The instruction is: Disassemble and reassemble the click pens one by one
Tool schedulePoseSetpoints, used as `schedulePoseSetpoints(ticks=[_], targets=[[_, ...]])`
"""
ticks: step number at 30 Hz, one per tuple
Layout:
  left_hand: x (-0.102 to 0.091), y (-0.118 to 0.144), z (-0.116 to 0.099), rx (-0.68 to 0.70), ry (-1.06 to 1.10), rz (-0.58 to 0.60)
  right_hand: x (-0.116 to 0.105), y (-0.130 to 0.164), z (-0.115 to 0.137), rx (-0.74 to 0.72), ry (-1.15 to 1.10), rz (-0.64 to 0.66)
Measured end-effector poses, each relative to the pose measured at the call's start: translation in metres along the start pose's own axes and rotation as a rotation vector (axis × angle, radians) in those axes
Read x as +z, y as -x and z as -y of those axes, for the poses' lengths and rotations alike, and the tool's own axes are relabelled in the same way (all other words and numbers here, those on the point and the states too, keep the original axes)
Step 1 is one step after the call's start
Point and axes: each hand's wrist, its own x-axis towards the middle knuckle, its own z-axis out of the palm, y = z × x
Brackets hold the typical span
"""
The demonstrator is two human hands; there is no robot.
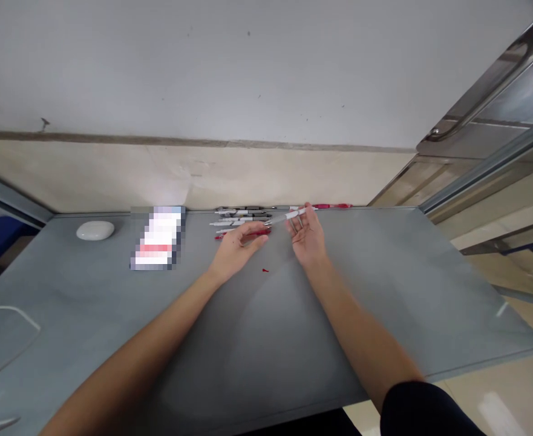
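Note:
My right hand (308, 236) is closed around a white pen with a clear front part (288, 215), held tilted above the table. The pen's tip points left, to the fingertips of my left hand (239, 248). That hand is curved, its thumb and fingers apart; whether it touches the tip I cannot tell. Behind and under it lie several white, grey and black pens (243, 213) in a row, with a red pen (219, 237) nearest me, partly hidden by my fingers. A pinkish-red pen (336, 206) rests by the wall, right of my right hand.
A small red piece (265, 270) lies on the grey table (266, 339) between my forearms. To the left are a phone with a blurred screen (160, 236) and a white rounded case (95, 230). A white cable (25, 316) curves at far left. The wall (257, 175) borders the back edge.

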Motion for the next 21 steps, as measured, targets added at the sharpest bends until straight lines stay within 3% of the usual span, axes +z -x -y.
schedulePoseSetpoints(ticks=[4, 9, 15, 21], targets=[[-0.018, 0.009, 0.011, 0.269, -0.566, -0.016, 0.003, -0.004, 0.003, 0.018, -0.26, -0.115], [-0.03, 0.027, 0.026, 0.467, -0.93, 0.041, 0.0, -0.003, 0.007, -0.016, -0.46, -0.141], [-0.031, 0.042, 0.03, 0.497, -1.114, 0.095, -0.02, 0.002, 0.008, -0.03, -0.537, -0.018], [-0.031, 0.047, 0.029, 0.388, -1.173, 0.131, -0.026, 0.006, 0.01, -0.054, -0.556, 0.065]])
